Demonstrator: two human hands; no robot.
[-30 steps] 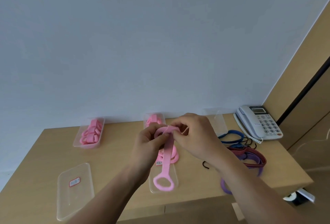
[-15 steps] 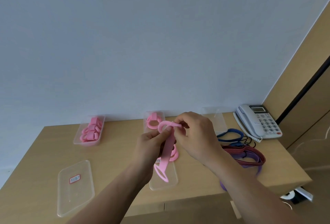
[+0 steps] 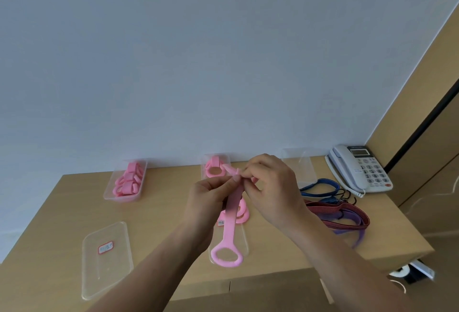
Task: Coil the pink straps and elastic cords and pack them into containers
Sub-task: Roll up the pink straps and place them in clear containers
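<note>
- Between both hands, above desk (image 3: 161, 214): pinching top end of pink strap (image 3: 232, 217), left hand (image 3: 208, 199) and right hand (image 3: 270, 192) both curled on it.
- Below hands: hanging down, ring end over long clear container (image 3: 244, 244).
- Left of left hand: tub (image 3: 109, 193) of coiled pink straps.
- Right of right hand: elastic cords (image 3: 340, 214) heaped on desk.

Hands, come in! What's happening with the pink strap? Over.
Both busy: left hand and right hand pinch pink strap at its folded top end. Ring end dangles over clear tray. Nothing blocking.
</note>
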